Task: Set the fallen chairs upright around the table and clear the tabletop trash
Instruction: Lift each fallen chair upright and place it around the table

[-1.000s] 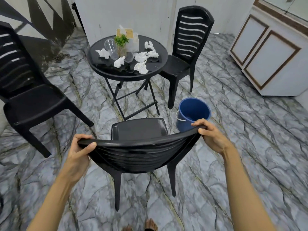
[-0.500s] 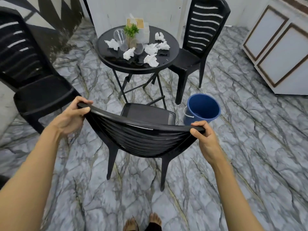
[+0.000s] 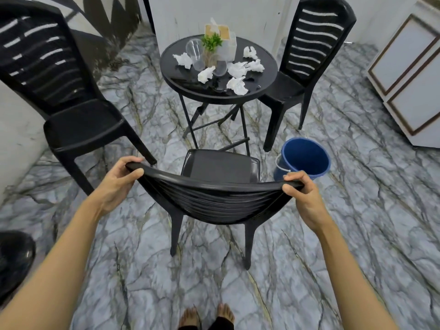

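A black plastic chair (image 3: 219, 167) stands upright in front of me, its seat facing the round black table (image 3: 176, 84). My left hand (image 3: 116, 179) grips the left end of its backrest top and my right hand (image 3: 302, 194) grips the right end. On the tabletop lie several crumpled white tissues (image 3: 237, 85), clear plastic cups (image 3: 195, 53), a small green plant (image 3: 212, 42) and a tissue box (image 3: 226, 41). Two more black chairs stand upright: one at the left (image 3: 71, 115), one at the right behind the table (image 3: 307, 58).
A blue bucket (image 3: 303, 159) sits on the marble floor just right of the held chair. A white cabinet (image 3: 412, 75) stands at the far right. A dark rounded object (image 3: 14, 258) is at the left edge. My bare feet (image 3: 207, 317) show at the bottom.
The chair in my hands has shifted forward toward the table and levelled out; both hands keep their grip on the backrest. The view has moved closer to the table.
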{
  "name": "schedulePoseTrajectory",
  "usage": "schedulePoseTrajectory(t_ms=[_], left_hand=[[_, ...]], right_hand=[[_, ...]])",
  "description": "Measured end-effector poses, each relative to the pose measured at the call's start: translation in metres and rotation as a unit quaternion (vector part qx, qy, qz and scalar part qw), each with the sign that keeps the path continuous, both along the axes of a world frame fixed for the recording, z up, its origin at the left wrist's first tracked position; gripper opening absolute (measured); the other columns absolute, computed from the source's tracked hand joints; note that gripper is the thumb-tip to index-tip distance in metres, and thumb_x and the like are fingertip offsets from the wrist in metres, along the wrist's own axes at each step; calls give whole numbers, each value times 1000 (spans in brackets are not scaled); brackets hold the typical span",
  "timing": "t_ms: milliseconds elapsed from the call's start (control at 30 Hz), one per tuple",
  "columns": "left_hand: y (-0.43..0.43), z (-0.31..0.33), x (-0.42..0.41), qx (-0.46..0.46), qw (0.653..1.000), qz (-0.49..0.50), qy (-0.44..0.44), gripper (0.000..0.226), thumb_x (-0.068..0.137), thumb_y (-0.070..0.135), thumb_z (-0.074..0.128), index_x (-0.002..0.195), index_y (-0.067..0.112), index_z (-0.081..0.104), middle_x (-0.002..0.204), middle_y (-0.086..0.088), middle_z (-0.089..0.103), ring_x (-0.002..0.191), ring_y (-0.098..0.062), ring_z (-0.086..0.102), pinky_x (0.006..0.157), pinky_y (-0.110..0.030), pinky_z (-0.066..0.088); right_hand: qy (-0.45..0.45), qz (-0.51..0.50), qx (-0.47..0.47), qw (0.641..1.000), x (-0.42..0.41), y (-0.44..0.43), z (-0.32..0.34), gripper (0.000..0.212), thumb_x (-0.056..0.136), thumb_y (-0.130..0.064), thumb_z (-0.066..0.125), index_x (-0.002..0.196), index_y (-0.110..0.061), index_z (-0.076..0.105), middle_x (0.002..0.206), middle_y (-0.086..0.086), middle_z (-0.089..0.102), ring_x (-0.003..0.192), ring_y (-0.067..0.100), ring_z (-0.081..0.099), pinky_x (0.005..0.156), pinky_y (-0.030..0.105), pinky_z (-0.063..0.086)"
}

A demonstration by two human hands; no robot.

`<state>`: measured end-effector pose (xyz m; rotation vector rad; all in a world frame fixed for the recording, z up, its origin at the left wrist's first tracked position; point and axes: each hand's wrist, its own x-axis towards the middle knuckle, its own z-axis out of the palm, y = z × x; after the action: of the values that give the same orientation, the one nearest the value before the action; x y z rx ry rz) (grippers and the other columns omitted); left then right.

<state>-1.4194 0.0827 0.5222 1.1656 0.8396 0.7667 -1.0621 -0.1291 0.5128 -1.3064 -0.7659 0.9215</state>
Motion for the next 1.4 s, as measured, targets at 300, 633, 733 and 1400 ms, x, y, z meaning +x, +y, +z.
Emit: schedulePoseTrajectory(t_ms=[300, 633, 733, 1400], left_hand=[[-26, -10, 65, 2, 999, 46, -7, 34, 65, 28, 76, 93, 22, 56, 90, 2, 54, 84, -8, 53, 79, -15, 47], [-46, -15, 67, -21, 999, 36, 14, 75, 32, 54, 89, 94, 26, 56, 104, 7, 57, 93, -6, 53, 89, -25, 41], [-47, -11, 67, -11, 999, 27, 15, 66, 39, 51, 88, 92, 28, 56, 109, 7, 57, 97, -7, 53, 90, -24, 42], [-26, 38, 65, 57, 915, -202, 344, 38, 81, 48, 62, 115, 35, 51, 130, 6, 43, 127, -16, 38, 101, -30, 28]], right_hand=[[-19, -27, -25, 999, 75, 11, 0, 61, 47, -60, 83, 90, -22, 63, 108, -6, 59, 95, -3, 59, 82, 15, 47], [11, -4, -28, 1000, 79, -8, -15, 47, 43, -60, 85, 78, -35, 68, 112, -9, 58, 98, -2, 57, 79, 11, 46], [11, -4, -25, 1000, 80, -7, -16, 53, 45, -59, 85, 84, -29, 65, 110, -9, 57, 93, -5, 59, 78, 11, 46], [17, -51, -71, 996, 79, -16, 7, 49, 54, -50, 82, 90, -20, 68, 96, -5, 65, 82, -1, 62, 72, 12, 47]])
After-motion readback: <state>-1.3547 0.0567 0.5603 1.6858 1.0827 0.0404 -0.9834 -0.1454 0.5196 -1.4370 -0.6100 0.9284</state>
